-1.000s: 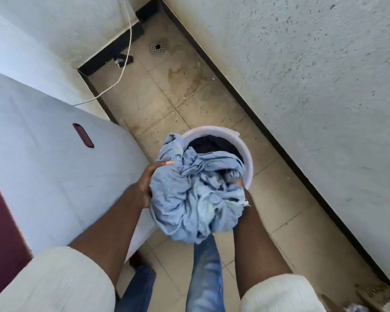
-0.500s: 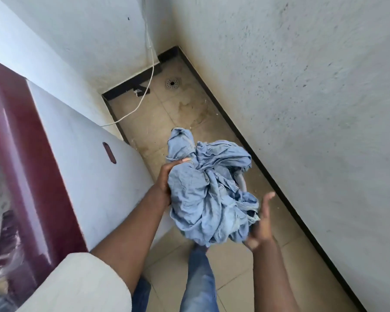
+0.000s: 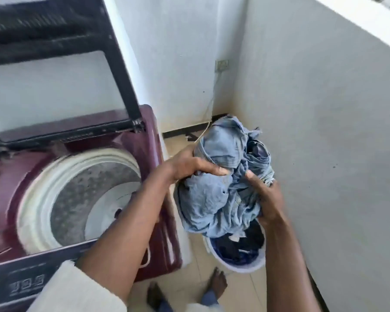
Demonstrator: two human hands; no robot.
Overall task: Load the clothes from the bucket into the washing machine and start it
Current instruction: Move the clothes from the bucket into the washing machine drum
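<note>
A crumpled light-blue bundle of clothes (image 3: 221,176) hangs in the air between both hands. My left hand (image 3: 189,165) grips its top left. My right hand (image 3: 266,197) holds its right side from below. Under the bundle stands the white bucket (image 3: 241,267) on the floor, with dark clothes (image 3: 236,246) inside. To the left is the maroon top-load washing machine (image 3: 160,199). Its lid (image 3: 61,70) stands raised, and the drum (image 3: 86,199) is open, with bare metal wall and white base showing.
White walls close in at the back and right. A socket (image 3: 222,65) with a white cable sits in the far corner. The machine's control panel (image 3: 27,282) is at the lower left. My bare feet (image 3: 216,284) stand on beige floor tiles beside the bucket.
The view has swung left and up, bringing the open washer drum and raised lid into sight. The blue bundle has risen clear of the bucket, and my right hand has closed on it again.
</note>
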